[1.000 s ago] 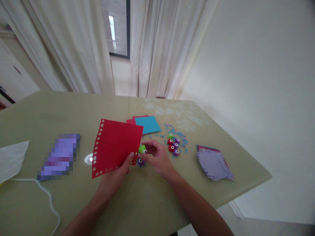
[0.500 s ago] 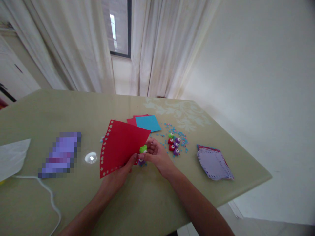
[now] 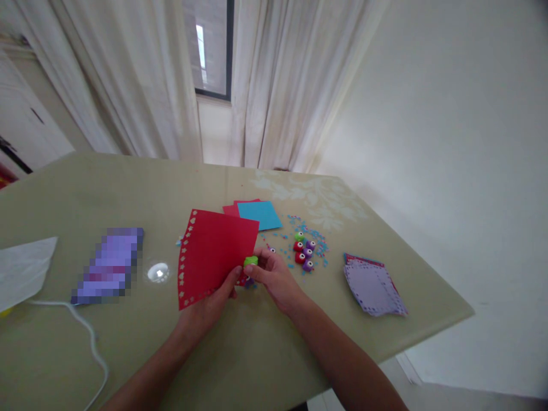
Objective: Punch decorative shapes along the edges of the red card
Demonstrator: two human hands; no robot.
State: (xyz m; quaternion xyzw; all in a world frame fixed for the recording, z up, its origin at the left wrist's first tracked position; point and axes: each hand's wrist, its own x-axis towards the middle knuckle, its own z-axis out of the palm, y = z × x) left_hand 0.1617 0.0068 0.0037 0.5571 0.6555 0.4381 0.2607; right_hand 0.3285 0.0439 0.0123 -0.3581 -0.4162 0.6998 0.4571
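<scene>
My left hand point(image 3: 218, 295) is closed on a red sheet of paper point(image 3: 220, 248), held tilted above the table. Small stars, hearts and flowers are cut along its left and lower edges. In my right hand point(image 3: 274, 279) is a small green craft punch point(image 3: 250, 261), pinched between thumb and fingers at the sheet's right edge. My thumb partly covers it. Another punch, purple point(image 3: 249, 281), shows just below my fingers. Beyond my right hand stands a cluster of eyed punches point(image 3: 304, 251) in green, red and purple, among scattered blue and pink paper bits point(image 3: 317, 235).
Blue paper point(image 3: 259, 215) lies over red sheets behind the held one. Purple punched sheets point(image 3: 373, 286) are stacked at right. A blurred purple item point(image 3: 109, 265), a shiny clear disc point(image 3: 158, 273), a white cable point(image 3: 92, 337) and white paper point(image 3: 28, 268) lie at left.
The red sheet has tilted slightly, its right corner dropping a little. My right thumb now covers more of the green punch, and its eyes no longer show. A punch's eye has come into view behind my right hand.
</scene>
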